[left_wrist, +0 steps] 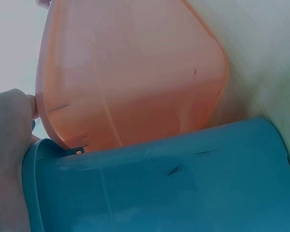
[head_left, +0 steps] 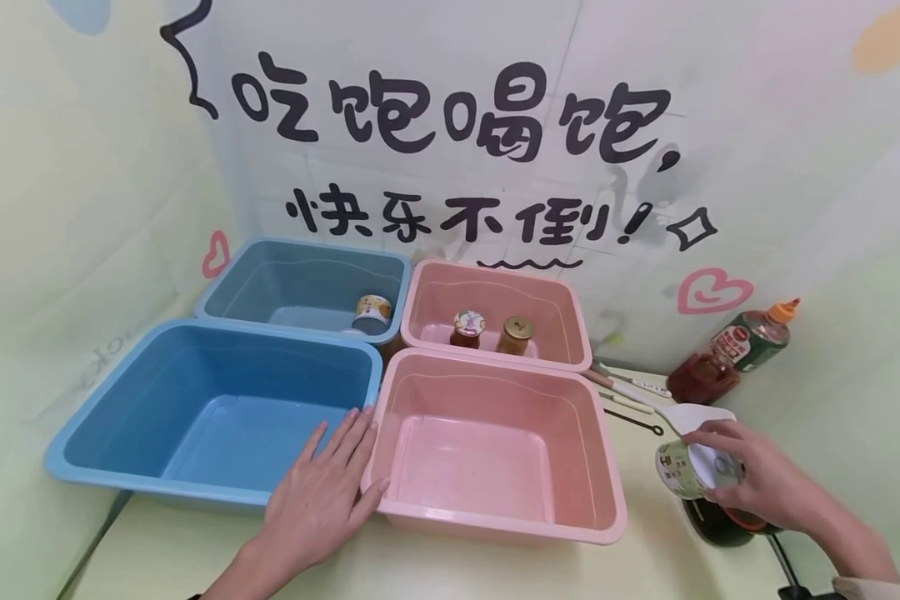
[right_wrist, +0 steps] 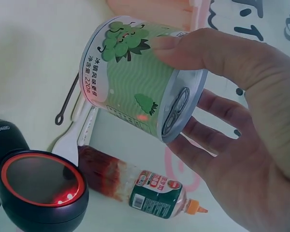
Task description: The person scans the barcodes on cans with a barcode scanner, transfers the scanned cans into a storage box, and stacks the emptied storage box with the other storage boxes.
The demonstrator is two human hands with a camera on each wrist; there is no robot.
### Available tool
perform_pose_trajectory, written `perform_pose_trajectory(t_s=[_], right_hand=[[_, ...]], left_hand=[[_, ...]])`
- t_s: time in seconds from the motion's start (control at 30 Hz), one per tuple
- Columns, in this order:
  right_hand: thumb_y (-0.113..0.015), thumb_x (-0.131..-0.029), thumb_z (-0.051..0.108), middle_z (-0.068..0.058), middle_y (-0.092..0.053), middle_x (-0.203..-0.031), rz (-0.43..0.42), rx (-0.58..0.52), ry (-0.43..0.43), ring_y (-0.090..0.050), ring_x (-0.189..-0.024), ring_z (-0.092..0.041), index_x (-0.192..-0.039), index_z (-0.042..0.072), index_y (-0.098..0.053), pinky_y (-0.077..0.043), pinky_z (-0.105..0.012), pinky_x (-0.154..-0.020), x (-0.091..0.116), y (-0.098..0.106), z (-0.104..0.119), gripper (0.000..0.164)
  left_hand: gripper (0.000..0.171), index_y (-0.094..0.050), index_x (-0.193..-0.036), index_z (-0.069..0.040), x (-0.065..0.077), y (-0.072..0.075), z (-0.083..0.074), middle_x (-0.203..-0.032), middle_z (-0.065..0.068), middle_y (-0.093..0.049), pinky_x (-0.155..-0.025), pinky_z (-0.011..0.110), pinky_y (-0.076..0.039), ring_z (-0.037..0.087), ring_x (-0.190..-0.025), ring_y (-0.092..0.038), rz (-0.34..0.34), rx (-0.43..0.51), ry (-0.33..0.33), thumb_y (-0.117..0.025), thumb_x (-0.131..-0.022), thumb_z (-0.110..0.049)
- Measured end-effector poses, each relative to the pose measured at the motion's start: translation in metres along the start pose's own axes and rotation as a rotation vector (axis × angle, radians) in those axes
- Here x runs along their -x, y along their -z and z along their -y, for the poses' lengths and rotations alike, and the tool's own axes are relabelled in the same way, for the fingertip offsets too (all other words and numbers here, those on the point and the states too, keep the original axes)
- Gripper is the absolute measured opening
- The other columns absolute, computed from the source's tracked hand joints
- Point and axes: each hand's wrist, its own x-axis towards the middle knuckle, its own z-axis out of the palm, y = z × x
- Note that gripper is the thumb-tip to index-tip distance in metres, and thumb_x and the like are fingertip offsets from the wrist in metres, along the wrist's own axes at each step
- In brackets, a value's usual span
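My right hand [head_left: 768, 475] grips a can [right_wrist: 130, 72] with a green grape label, thumb on one side and fingers on the other. The can is tilted, its pull-tab end toward the palm, in the air right of the front pink bin [head_left: 472, 467]. With fingers extended, my left hand [head_left: 318, 500] rests on the adjoining rims of that pink bin and the front blue bin [head_left: 247, 442]. In the left wrist view, only part of this hand shows at the rims. Below the held can is a black round device [right_wrist: 43, 193] with a red ring, partly hidden in the head view.
Behind, a grey-blue bin [head_left: 300, 317] holds a can [head_left: 372, 308] with a yellow label. The back pink bin [head_left: 435, 292] holds two jars [head_left: 468, 327]. A sauce bottle [head_left: 746, 340], a white spatula [head_left: 693, 417] and several slim utensils lie at the right.
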Motion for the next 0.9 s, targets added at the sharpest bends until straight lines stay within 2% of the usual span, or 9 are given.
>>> perform_pose_trajectory(t_s=[0.23, 0.5, 0.67, 0.9], right_hand=[[-0.095, -0.045, 0.012, -0.007, -0.061, -0.114, -0.027, 0.039, 0.006, -0.051, -0.087, -0.004, -0.108, 0.015, -0.073, -0.044, -0.021, -0.061, 0.009, -0.008, -0.006, 0.068], [-0.092, -0.05, 0.007, -0.012, -0.061, -0.117, -0.001, -0.012, -0.024, -0.051, -0.087, -0.006, -0.112, 0.01, -0.072, -0.045, -0.02, -0.054, 0.015, -0.012, -0.006, 0.066], [-0.094, -0.049, 0.009, -0.01, -0.063, -0.115, 0.007, 0.01, -0.011, -0.052, -0.088, -0.004, -0.109, 0.013, -0.073, -0.045, -0.022, -0.06, 0.015, -0.015, -0.007, 0.064], [-0.094, -0.05, 0.009, -0.015, -0.062, -0.121, 0.0, -0.019, -0.006, -0.051, -0.093, 0.0, -0.114, 0.014, -0.071, -0.045, -0.021, -0.061, 0.02, -0.017, -0.01, 0.069]], left_hand=[[0.071, -0.04, -0.153, -0.01, 0.0, -0.001, 0.0, -0.165, 0.007, -0.029, -0.12, 0.054, -0.027, 0.027, -0.152, -0.03, -0.008, 0.003, -0.01, -0.043, -0.099, -0.055], [0.071, -0.039, -0.154, -0.01, 0.0, -0.002, 0.001, -0.165, 0.006, -0.029, -0.121, 0.054, -0.026, 0.027, -0.152, -0.029, -0.005, 0.004, -0.01, -0.043, -0.1, -0.055], [0.071, -0.04, -0.153, -0.009, -0.001, -0.002, 0.001, -0.165, 0.007, -0.03, -0.121, 0.054, -0.026, 0.027, -0.152, -0.03, -0.001, 0.006, -0.011, -0.044, -0.099, -0.055], [0.071, -0.04, -0.153, -0.009, -0.001, -0.002, 0.002, -0.165, 0.007, -0.03, -0.121, 0.054, -0.025, 0.028, -0.152, -0.029, -0.009, 0.021, -0.01, -0.046, -0.099, -0.054]])
